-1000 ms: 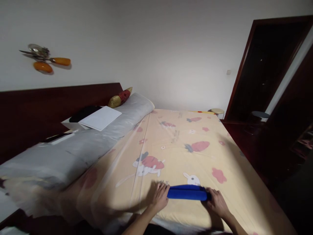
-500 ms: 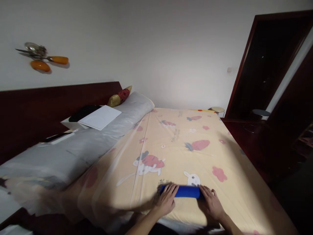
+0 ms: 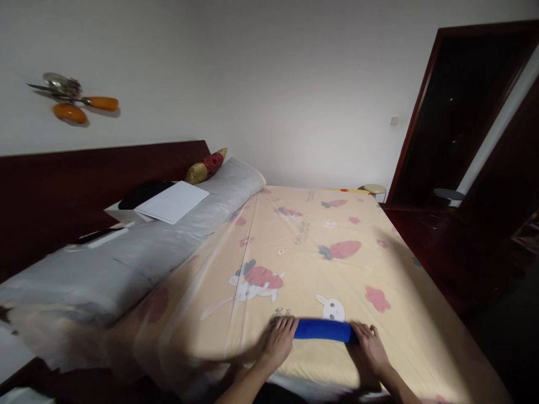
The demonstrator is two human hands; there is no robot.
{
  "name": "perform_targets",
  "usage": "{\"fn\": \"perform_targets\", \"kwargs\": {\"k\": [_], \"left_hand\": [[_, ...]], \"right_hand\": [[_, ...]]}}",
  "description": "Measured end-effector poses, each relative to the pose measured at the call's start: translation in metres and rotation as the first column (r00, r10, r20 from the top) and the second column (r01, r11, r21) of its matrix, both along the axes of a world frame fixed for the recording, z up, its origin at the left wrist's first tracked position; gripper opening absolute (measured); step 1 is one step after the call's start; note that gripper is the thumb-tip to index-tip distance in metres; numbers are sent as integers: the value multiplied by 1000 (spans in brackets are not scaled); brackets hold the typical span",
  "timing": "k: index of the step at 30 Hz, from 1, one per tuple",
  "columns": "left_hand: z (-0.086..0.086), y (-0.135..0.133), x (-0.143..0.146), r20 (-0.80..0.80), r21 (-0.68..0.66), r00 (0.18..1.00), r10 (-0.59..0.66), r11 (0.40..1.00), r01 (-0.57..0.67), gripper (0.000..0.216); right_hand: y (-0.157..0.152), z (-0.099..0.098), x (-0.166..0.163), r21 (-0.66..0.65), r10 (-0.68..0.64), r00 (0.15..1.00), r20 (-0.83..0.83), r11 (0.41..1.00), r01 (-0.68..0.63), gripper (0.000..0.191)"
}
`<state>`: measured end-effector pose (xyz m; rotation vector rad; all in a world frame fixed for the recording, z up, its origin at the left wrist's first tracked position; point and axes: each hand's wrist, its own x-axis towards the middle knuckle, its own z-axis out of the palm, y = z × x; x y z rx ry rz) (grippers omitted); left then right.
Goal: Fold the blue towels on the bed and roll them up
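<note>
A blue roll [image 3: 322, 330], probably cloth, lies crosswise near the front edge of the bed [image 3: 311, 269]. My left hand [image 3: 281, 341] covers its left end, fingers curled over the top and thumb hidden. At the right end, my right hand [image 3: 370, 345] has its fingers bent over a darker part of the roll. Between my hands the roll's smooth blue middle shows, bowing slightly. Under it is a cream sheet printed with rabbits and carrots, and a white rabbit print [image 3: 332, 308] sits just beyond the roll.
A long grey pillow [image 3: 138, 258] runs along the dark headboard [image 3: 101, 174], with a white flat box or board [image 3: 173, 202] and a red and gold cushion [image 3: 210, 165] on it. Beyond the bed stand a round stool [image 3: 374, 189] and a dark doorway [image 3: 463, 118].
My hands have moved slightly apart along the blue roll, left hand leftward and right hand rightward. More of its middle shows, and its right end sits a little farther right.
</note>
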<state>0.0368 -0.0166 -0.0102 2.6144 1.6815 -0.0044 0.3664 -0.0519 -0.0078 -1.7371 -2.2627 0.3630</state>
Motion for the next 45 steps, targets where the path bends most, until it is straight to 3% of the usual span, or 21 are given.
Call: {"fn": "perform_targets", "kwargs": {"k": [5,18,23,25,29,38,41,45], "left_hand": [[8,3,-3,11,-22,1000,0,1000,0,57],[12,2,-14,38,-40,999,-1,999,3,60],[16,2,-16,38,-38,997,61,997,-60,57],[17,2,-17,47,-42,996,77,996,-75,57],[15,4,-18,91,-75,990,112,992,-105,58],[7,-8,17,271,-237,947,171,966,-107,44],[3,-21,35,323,-311,932,167,948,-62,50],[-1,-38,53,381,-357,915,134,934,12,55]], "right_hand": [[2,13,-2,-61,40,999,24,997,-38,57],[-3,13,-8,-67,25,999,-30,997,-27,47],[2,28,-5,-102,52,997,-58,993,-58,58],[6,39,-1,-115,79,993,-89,989,-89,58],[13,72,6,-135,116,979,-170,981,-139,36],[0,181,-7,24,143,859,-491,988,-151,38],[-11,195,-16,119,185,834,-521,983,-143,36],[-27,198,-30,239,289,837,-464,951,-196,35]]}}
